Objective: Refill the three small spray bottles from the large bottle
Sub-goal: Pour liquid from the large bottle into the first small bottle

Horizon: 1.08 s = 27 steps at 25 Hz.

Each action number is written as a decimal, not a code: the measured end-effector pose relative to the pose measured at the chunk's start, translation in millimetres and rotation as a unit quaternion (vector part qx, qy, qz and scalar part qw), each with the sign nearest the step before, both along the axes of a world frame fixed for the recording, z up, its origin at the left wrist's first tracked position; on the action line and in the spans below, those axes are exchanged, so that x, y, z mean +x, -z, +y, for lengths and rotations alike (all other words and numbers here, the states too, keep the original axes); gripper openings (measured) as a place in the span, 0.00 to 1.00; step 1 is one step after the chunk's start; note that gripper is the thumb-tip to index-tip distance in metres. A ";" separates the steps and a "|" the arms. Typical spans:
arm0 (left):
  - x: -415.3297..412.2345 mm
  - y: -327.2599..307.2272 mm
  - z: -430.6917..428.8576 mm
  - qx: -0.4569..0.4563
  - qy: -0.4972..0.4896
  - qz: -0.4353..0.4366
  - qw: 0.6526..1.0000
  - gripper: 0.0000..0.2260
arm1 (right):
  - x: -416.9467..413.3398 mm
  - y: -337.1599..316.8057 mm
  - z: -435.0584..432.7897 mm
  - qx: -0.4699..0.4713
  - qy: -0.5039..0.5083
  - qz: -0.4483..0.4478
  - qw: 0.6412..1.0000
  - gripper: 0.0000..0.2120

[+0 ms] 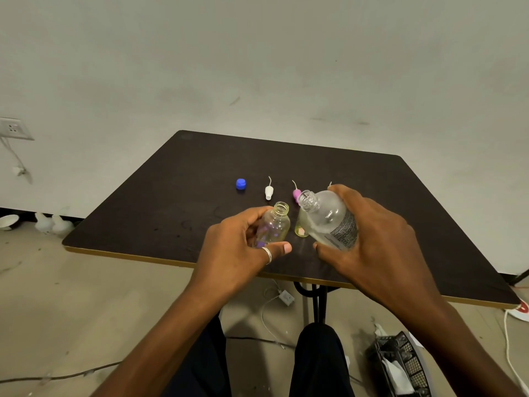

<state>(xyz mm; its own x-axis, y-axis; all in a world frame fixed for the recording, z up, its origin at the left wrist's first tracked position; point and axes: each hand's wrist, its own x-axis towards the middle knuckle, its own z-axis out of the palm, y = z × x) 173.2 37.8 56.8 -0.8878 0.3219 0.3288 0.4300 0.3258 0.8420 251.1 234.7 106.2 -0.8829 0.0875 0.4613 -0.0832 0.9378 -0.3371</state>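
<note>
L hand (pixel 237 250) wraps the open small spray bottle (pixel 274 224) near the 6 o'clock edge of the table (pixel 400 210). R hand (pixel 372 245) grips the tilted large bottle (pixel 326 216), its mouth at the small bottle's 2 o'clock, not over the neck yet. I'd bring the rims close, tip slowly and hold the small bottle upright.

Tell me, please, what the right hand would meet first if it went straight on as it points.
Likely the pink spray cap, just beyond the mouth of the large bottle in the right hand; depth is unclear, so it may pass above.
</note>
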 end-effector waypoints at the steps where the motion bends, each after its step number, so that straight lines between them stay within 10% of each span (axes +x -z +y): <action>1: 0.4 0.7 0.7 -0.002 0.000 0.000 1.000 0.25 | 0.2 0.2 0.0 0.003 0.001 0.000 1.000 0.39; 27: -5.4 14.3 1.1 -0.031 0.002 -0.019 0.999 0.26 | -10.2 23.6 -3.3 0.078 0.029 -0.015 0.996 0.41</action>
<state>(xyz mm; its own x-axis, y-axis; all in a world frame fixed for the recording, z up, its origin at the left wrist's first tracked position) 167.8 38.9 42.6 -0.8980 0.3434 0.2750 0.3999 0.3767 0.8356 240.9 231.4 82.5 -0.8924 0.0684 0.4460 -0.0187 0.9820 -0.1880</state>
